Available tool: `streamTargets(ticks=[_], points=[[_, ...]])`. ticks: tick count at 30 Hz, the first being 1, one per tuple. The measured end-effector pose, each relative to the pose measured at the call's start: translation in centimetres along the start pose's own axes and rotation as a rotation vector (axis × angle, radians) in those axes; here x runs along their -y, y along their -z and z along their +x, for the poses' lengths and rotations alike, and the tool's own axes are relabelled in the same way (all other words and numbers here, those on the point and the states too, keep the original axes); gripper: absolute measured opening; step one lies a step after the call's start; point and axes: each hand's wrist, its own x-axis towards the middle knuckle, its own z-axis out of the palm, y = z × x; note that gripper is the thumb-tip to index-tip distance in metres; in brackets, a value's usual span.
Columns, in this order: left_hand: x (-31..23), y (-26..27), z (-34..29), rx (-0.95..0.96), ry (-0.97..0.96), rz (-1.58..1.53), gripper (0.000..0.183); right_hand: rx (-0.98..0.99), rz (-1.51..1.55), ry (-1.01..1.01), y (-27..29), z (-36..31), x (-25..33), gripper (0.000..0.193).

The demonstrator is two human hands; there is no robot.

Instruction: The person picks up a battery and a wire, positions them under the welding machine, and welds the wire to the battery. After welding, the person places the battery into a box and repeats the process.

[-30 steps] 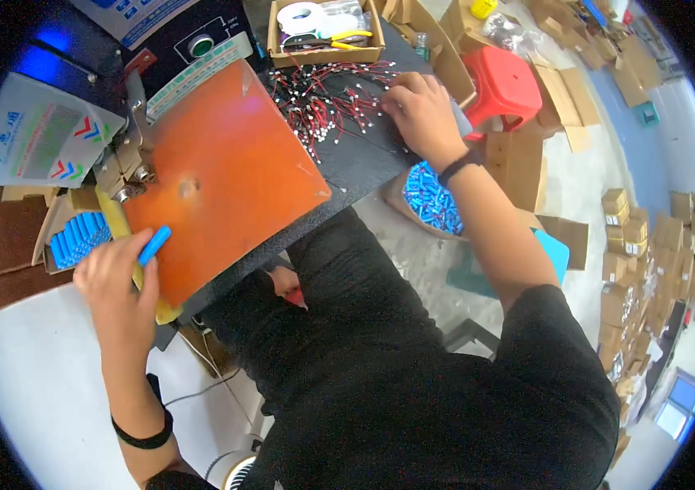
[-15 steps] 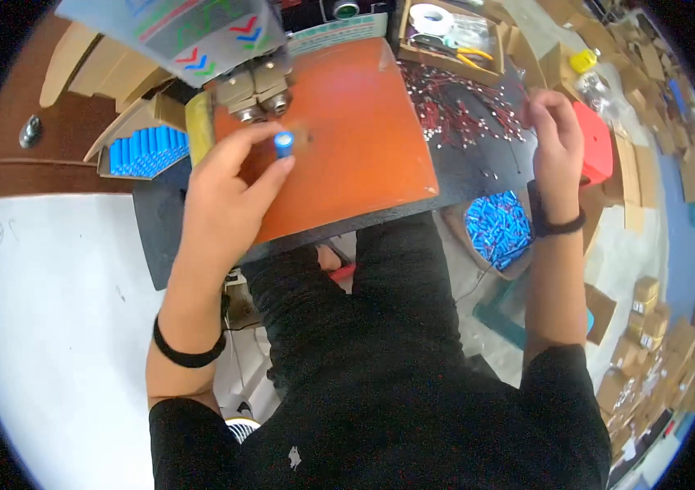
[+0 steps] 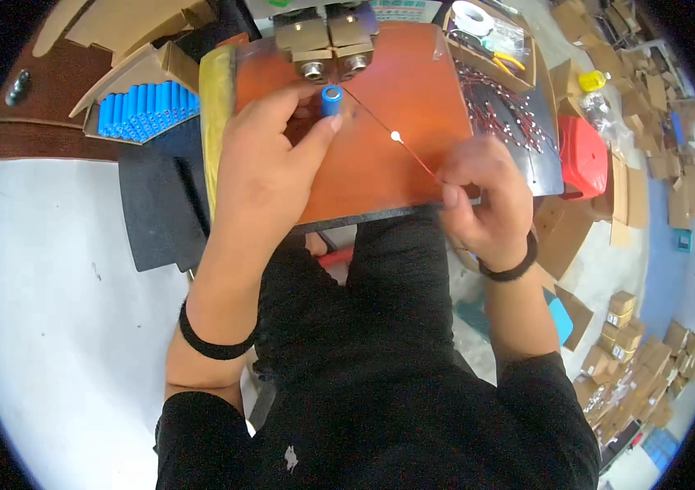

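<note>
Between the thumb and fingers of my left hand (image 3: 270,143) stands a blue cylindrical battery cell (image 3: 331,101), its metal end facing up. Just beyond it are the two metal electrode heads (image 3: 333,64) of a welding machine. My right hand (image 3: 486,192) pinches a thin red and dark wire lead (image 3: 418,160) with a small white connector (image 3: 396,136) partway along. The dark end of the lead reaches toward the top of the cell; whether it touches cannot be made out. Both hands are over the orange work mat (image 3: 396,77).
A carton of blue cells (image 3: 147,108) stands at the far left. Loose red and black leads (image 3: 502,110) lie right of the mat. Behind them is a cardboard tray (image 3: 519,77) with a white roll and yellow-handled pliers (image 3: 509,61). A red stool (image 3: 582,155) stands at right.
My right hand has come from the pile of leads at the right to the mat, now with a lead. The view has shifted; my left hand still holds the cell near the electrodes.
</note>
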Motion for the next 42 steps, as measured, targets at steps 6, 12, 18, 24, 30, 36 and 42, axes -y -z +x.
streamTargets(ticks=[6,12,18,24,30,36,42], points=[[0.3,-0.1,0.0,-0.045,-0.138,0.077,0.031,-0.037,0.008,0.002,-0.5,-0.3,0.0,0.017],[0.9,-0.4,0.0,-0.093,-0.183,0.167,0.032,-0.019,0.030,0.051,-0.4,-0.5,-0.2,0.011],[0.5,-0.4,0.1,-0.077,-0.097,0.095,0.032,-0.060,0.044,0.041,-0.7,-0.5,-0.8,0.015],[1.2,-0.4,0.3,-0.060,-0.114,0.066,0.032,-0.037,0.025,0.048,-0.7,-0.6,-1.1,0.017],[0.5,-0.3,0.1,-0.072,-0.082,0.071,0.034,0.002,0.004,0.076,-0.6,-0.6,-1.1,0.019],[0.2,-0.3,0.2,-0.076,-0.088,0.136,0.036,0.026,-0.022,0.085,-0.5,-0.3,-1.0,0.022],[0.6,-0.2,0.2,-0.090,-0.096,0.161,0.035,0.032,-0.047,0.100,-0.6,-0.3,-1.1,0.023]])
